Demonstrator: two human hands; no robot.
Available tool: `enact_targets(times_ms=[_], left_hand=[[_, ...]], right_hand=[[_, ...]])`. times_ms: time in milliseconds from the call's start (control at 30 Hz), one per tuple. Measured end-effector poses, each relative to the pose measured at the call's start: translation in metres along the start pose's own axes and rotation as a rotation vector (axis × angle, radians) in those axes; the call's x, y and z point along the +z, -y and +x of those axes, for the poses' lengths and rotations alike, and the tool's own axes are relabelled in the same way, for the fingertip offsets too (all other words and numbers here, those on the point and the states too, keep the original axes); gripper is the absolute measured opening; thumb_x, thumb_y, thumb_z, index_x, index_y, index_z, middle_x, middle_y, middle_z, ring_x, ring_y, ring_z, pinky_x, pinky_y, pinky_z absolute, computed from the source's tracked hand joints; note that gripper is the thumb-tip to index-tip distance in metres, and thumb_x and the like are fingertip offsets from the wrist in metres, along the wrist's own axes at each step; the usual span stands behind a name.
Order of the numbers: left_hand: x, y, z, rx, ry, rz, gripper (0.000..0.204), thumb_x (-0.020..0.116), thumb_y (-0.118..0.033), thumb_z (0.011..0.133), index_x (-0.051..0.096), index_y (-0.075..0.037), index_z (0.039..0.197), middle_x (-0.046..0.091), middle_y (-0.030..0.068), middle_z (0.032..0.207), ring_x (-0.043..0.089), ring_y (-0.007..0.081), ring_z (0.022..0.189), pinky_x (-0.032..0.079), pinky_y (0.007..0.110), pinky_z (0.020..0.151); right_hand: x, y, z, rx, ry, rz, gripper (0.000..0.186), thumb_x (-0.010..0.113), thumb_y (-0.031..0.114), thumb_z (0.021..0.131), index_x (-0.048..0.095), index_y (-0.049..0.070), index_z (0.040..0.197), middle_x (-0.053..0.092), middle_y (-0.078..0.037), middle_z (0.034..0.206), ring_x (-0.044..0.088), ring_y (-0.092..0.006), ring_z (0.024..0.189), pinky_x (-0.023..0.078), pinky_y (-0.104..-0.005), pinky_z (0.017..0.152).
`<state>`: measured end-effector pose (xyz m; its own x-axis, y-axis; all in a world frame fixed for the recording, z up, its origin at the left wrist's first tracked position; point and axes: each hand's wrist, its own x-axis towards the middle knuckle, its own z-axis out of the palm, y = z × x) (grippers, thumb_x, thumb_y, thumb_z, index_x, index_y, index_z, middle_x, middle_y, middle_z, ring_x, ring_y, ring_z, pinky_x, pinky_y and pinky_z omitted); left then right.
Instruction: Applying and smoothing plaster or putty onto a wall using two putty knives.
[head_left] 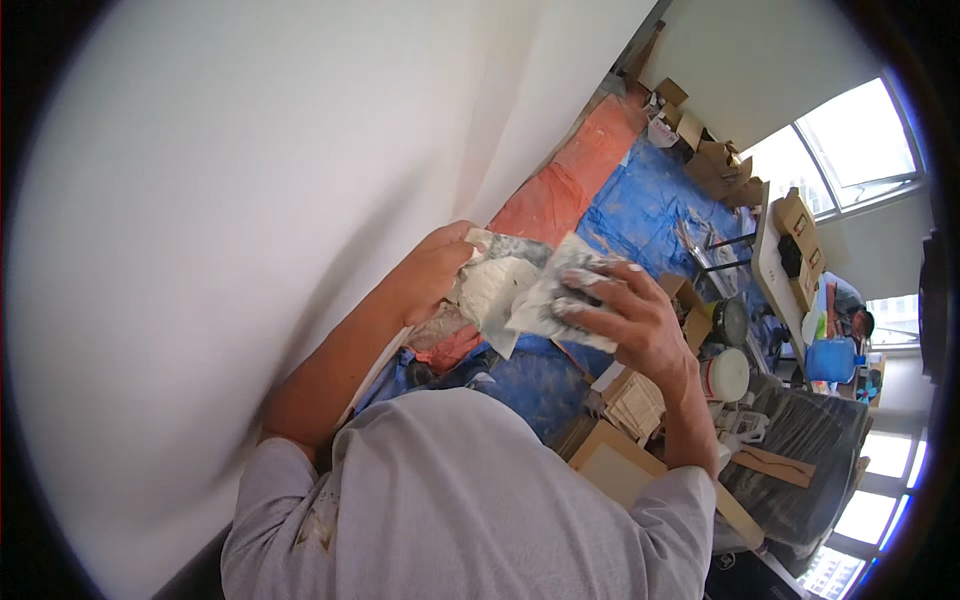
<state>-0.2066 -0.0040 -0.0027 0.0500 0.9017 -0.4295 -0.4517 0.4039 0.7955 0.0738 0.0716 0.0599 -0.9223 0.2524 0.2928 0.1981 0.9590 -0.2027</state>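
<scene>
White wall [200,200], smooth and softly shadowed, fills the left side of the room and slants away toward the far end. Near it the left hand [436,272] is closed on the left edge of a flat plate [515,246], its upper strip smeared dark grey; a thick, creamy mound of putty [497,284] sits on the plate, just right of that hand's fingers. Farther right is a second flat plate [540,305], squarish, tilted and streaked pale and grey (whether it touches the first, I cannot tell, as the two overlap in view). It lies between the putty and the right hand [632,318], which grips it from the right with fingers spread across the smeared face. Beyond, a red sheet [570,170] and then a blue sheet [655,200] cover the floor, followed by a white bucket [727,376], a desk [772,262] bearing cardboard boxes [797,235], a bent-over person [848,295] and a blue water jug [831,360].
</scene>
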Motion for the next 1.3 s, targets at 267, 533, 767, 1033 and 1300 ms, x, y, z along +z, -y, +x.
enact_targets(times_ms=[267, 533, 767, 1033, 1300], left_hand=[[-0.001, -0.002, 0.017, -0.026, 0.028, 0.042, 0.021, 0.047, -0.013, 0.099, 0.057, -0.002, 0.114, 0.064, 0.0086, 0.105, 0.066, 0.0163, 0.09, 0.056, 0.031, 0.079], [0.015, -0.012, 0.02, 0.01, 0.042, 0.064, 0.022, 0.048, -0.015, 0.098, 0.059, -0.003, 0.113, 0.064, 0.0082, 0.105, 0.065, 0.0158, 0.091, 0.055, 0.032, 0.075], [0.005, -0.03, 0.0, 0.239, -0.275, 0.541, 0.022, 0.047, -0.013, 0.098, 0.059, -0.001, 0.112, 0.062, 0.0071, 0.099, 0.061, 0.014, 0.09, 0.049, 0.03, 0.08], [-0.045, 0.0, -0.045, 0.205, -0.269, 0.34, 0.02, 0.043, -0.009, 0.098, 0.058, -0.002, 0.11, 0.06, 0.0028, 0.092, 0.053, 0.0096, 0.084, 0.044, 0.026, 0.078], [-0.06, 0.006, -0.039, 0.137, -0.089, 0.364, 0.021, 0.044, -0.008, 0.1, 0.056, 0.001, 0.114, 0.064, 0.0056, 0.1, 0.057, 0.0104, 0.092, 0.045, 0.026, 0.084]], right_hand=[[-0.04, -0.002, 0.018, -0.029, 0.29, -0.07, 0.05, 0.073, 0.011, 0.075, 0.07, 0.03, 0.121, 0.066, 0.001, 0.124, 0.059, -0.0245, 0.114, 0.049, -0.041, 0.1], [-0.012, -0.014, 0.039, -0.233, 0.113, -0.035, 0.041, 0.069, 0.017, 0.081, 0.068, 0.029, 0.12, 0.065, 0.001, 0.122, 0.058, -0.0225, 0.111, 0.049, -0.0394, 0.097], [-0.011, -0.036, 0.035, -0.156, 0.229, 0.071, 0.041, 0.066, 0.007, 0.083, 0.069, 0.024, 0.12, 0.067, -0.001, 0.118, 0.059, -0.0236, 0.107, 0.047, -0.0385, 0.099], [0.218, -0.137, -0.065, 0.727, -0.391, 1.742, 0.033, 0.057, 0.011, 0.097, 0.059, 0.003, 0.129, 0.064, -0.003, 0.112, 0.062, -0.0167, 0.099, 0.05, -0.035, 0.084], [0.428, -0.169, -0.006, 1.0, -0.674, 1.988, 0.037, 0.067, 0.024, 0.095, 0.057, 0.005, 0.126, 0.064, -0.004, 0.112, 0.062, -0.0189, 0.094, 0.05, -0.0361, 0.083]])
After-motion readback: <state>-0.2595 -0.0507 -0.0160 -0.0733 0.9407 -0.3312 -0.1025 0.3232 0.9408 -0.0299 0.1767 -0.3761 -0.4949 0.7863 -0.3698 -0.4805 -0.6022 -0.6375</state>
